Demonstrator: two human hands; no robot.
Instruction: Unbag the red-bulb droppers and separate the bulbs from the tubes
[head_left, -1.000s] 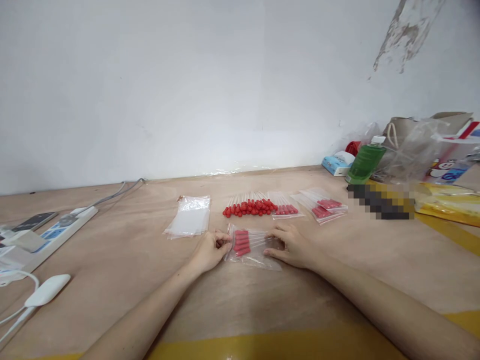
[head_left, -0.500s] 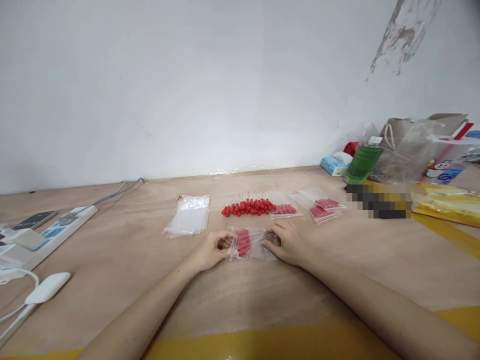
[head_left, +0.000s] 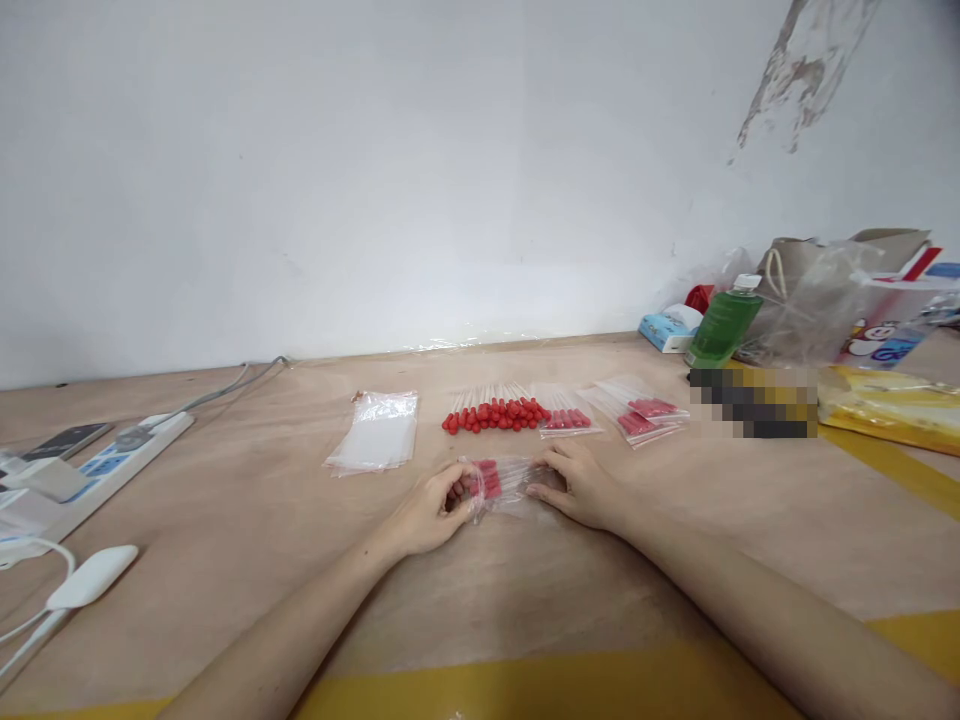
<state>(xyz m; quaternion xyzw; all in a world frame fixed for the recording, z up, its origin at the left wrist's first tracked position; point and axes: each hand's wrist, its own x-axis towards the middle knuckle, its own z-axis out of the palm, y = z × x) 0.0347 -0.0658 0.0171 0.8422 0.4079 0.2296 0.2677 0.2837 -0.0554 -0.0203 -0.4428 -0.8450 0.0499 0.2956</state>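
A small clear plastic bag of red-tipped droppers [head_left: 501, 482] is held between both hands just above the brown table [head_left: 225, 520]. My left hand [head_left: 431, 512] pinches its left end, fingers curled. My right hand [head_left: 577, 482] grips its right end. Behind them lies a loose row of red-tipped droppers [head_left: 495, 412]. A stack of empty clear bags [head_left: 373, 432] lies to the left of that row. Filled bags [head_left: 570, 418] and more filled bags [head_left: 645, 413] lie to the right.
A white power strip [head_left: 105, 462], a phone [head_left: 66, 440] and a white adapter with cable [head_left: 90, 578] sit at the left. At the right back stand a green bottle [head_left: 721, 324], a tissue pack [head_left: 671, 328], plastic bags [head_left: 817, 300] and yellow packaging [head_left: 892, 405].
The bag has been gathered up from lying flat; both hands have drawn slightly closer together and the bag is now bunched between them.
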